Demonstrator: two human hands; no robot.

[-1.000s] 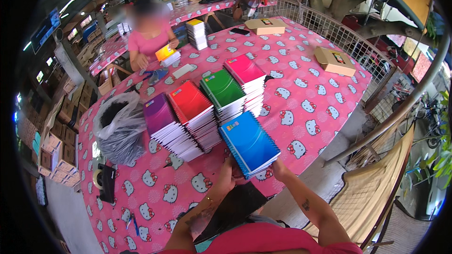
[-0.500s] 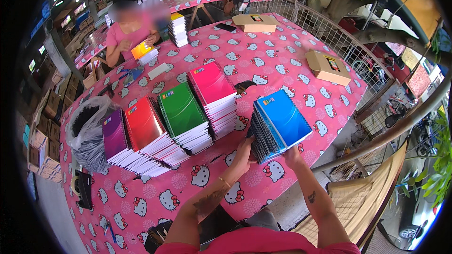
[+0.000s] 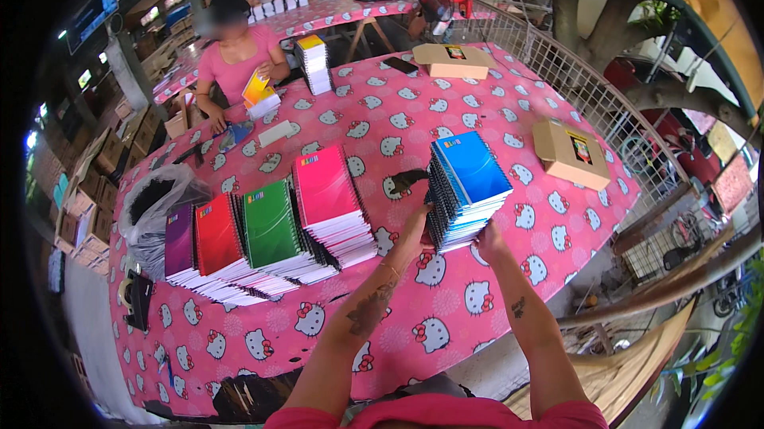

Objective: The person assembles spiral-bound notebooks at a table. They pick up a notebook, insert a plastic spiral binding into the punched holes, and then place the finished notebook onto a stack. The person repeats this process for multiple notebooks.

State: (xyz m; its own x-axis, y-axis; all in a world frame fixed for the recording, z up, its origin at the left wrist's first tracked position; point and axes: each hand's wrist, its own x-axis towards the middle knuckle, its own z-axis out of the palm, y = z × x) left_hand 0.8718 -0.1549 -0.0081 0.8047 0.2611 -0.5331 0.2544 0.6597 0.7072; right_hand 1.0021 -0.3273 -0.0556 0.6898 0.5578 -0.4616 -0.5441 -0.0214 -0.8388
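Note:
A stack of blue spiral notebooks (image 3: 468, 187) rests on the pink cartoon-cat tablecloth (image 3: 446, 302). My left hand (image 3: 415, 226) presses its spiral side and my right hand (image 3: 487, 239) holds its near edge. To the left stand four more stacks, side by side: pink (image 3: 328, 193), green (image 3: 272, 224), red (image 3: 216, 232) and purple (image 3: 180, 241). Both forearms reach up from the lower edge.
Across the table a person in a pink shirt (image 3: 237, 63) holds yellow notebooks (image 3: 256, 88). A further notebook stack (image 3: 313, 63), two cardboard boxes (image 3: 570, 154) (image 3: 452, 60), a plastic bag (image 3: 156, 206) and a tape dispenser (image 3: 134, 295) lie around. A wire fence (image 3: 605, 111) runs right.
The blue stack has moved with my hands to the right and farther up the table, away from the other four stacks. My view has swung left to right.

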